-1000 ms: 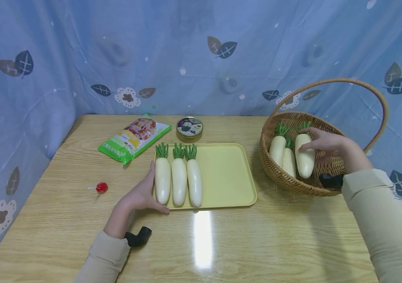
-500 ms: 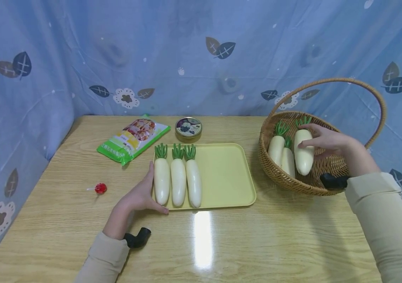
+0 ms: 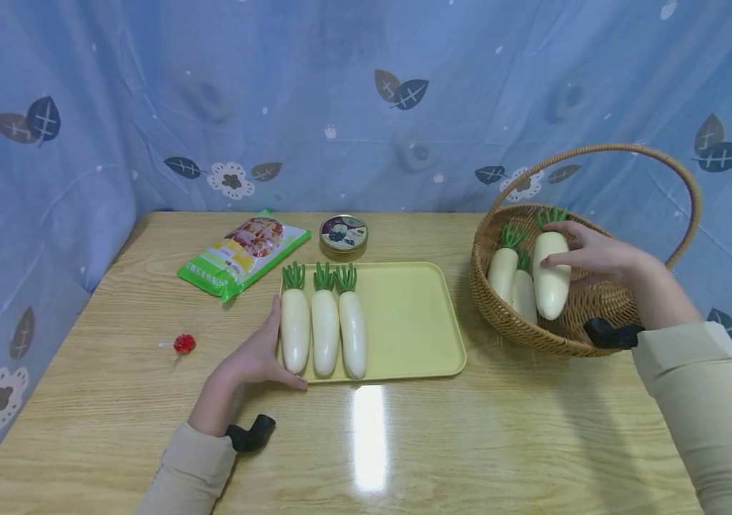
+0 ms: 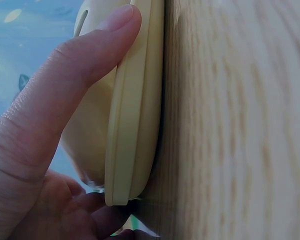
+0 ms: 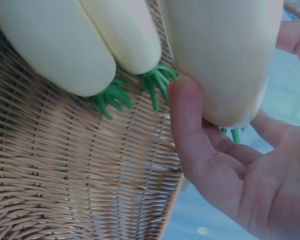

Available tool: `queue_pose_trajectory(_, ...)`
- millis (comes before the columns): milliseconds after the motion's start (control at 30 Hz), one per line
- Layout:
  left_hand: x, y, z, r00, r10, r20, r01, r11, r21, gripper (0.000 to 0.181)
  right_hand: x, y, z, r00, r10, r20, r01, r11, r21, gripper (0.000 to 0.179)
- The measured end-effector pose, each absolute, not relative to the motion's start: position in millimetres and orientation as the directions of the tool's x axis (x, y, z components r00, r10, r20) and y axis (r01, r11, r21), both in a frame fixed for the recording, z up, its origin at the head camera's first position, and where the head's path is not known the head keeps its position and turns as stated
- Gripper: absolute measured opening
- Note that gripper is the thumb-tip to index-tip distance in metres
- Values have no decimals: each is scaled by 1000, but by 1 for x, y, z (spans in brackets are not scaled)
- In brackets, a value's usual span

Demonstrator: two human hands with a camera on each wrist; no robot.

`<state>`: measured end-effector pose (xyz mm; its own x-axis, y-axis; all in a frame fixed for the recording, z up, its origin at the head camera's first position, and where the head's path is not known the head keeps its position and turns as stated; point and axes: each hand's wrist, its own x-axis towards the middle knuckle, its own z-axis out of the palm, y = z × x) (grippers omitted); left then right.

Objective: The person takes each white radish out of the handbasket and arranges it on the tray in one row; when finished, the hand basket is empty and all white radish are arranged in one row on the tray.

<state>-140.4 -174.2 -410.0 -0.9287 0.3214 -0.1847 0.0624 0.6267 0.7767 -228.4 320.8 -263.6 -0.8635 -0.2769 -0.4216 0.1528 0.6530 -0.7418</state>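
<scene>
In the head view my right hand [image 3: 591, 254] grips a white radish [image 3: 551, 275] with green leaves, thumb on its side and fingers round its leafy end. That radish is raised at a tilt inside the wicker basket [image 3: 533, 336], beside two other white radishes [image 3: 503, 275]. My left hand [image 3: 259, 354] holds the near left corner of a yellow tray [image 3: 411, 322]. Its thumb lies along the front rim, as the left wrist view shows at the tray edge [image 4: 127, 125]. Three white radishes [image 3: 325, 332] lie side by side on the tray's left part, leaves pointing away.
A green and white food bag [image 3: 244, 254] lies behind the tray on the left, beside a round tin [image 3: 343, 234]. Left of my left hand is a red lollipop [image 3: 184, 343]. The basket's tall handle [image 3: 630, 148] arches over its opening. A blue patterned curtain [image 3: 340, 107] hangs behind the table.
My right hand has lifted its radish slightly up and away within the basket. My left hand and the tray stay in place.
</scene>
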Motion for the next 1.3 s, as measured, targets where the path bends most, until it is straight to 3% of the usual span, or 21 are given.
queue_pose_trajectory(1300,-139,-174,-408,-929,330,-170,84,633,770,151,-187,279,-245,-910,-331,-248,-28,648,-761,81)
